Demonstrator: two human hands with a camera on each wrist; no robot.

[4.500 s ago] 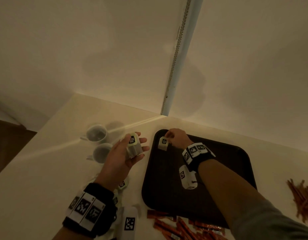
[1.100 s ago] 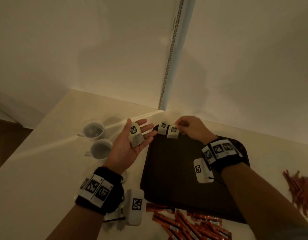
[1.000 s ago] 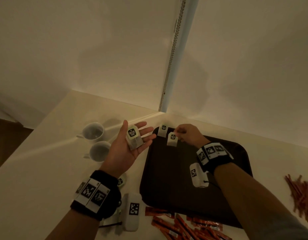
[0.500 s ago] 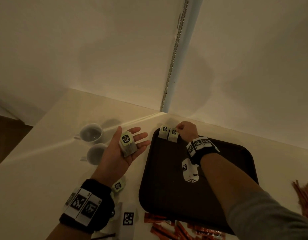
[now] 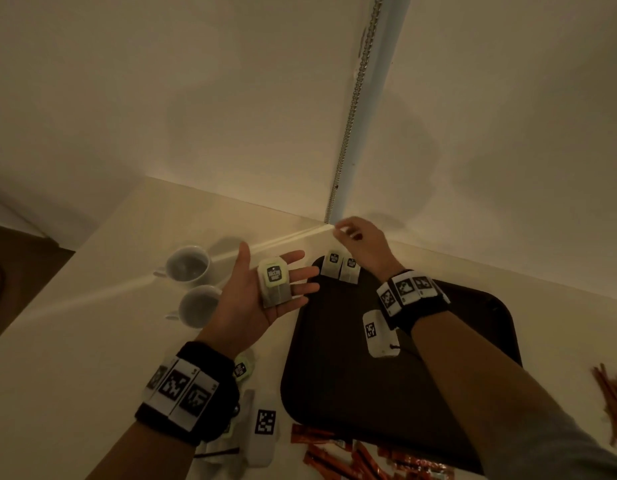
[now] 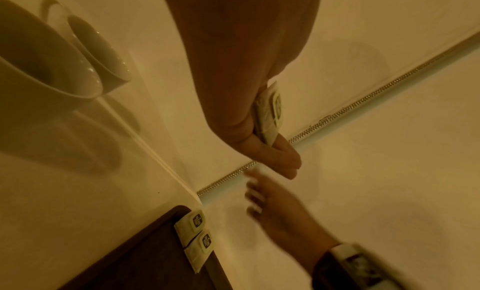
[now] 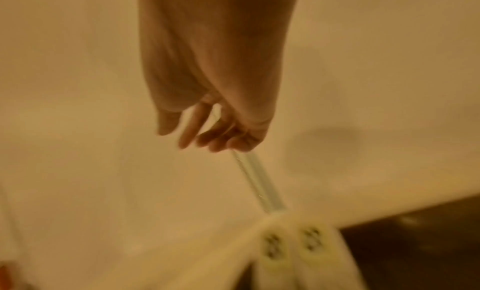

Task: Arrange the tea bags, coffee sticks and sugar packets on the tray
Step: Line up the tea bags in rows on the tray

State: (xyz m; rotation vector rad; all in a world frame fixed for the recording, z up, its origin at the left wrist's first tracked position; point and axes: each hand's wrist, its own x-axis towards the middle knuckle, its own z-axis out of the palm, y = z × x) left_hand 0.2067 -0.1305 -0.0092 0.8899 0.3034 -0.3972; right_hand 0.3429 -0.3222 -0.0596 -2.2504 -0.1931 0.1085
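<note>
Tea bags (image 5: 340,266) lie side by side in the tray's (image 5: 473,306) far corner. Left hand (image 5: 262,292), fingers spread, carries a tea bag stack (image 5: 274,287); right hand (image 5: 360,242) hovers, fingers loosely curled.

Two tea bags (image 5: 340,270) side by side at tray's (image 5: 473,306) far-left corner; cups (image 5: 192,285) left of tray

2 white cups (image 5: 192,285) on the counter (image 5: 75,341).

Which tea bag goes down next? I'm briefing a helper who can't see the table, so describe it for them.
Start at the dark tray; two tea bags already lie side by side at its far left corner. Just left of that corner the left hand is held palm up, and the next tea bag rests on its fingers. It is the only one off the tray and in a hand.
</note>
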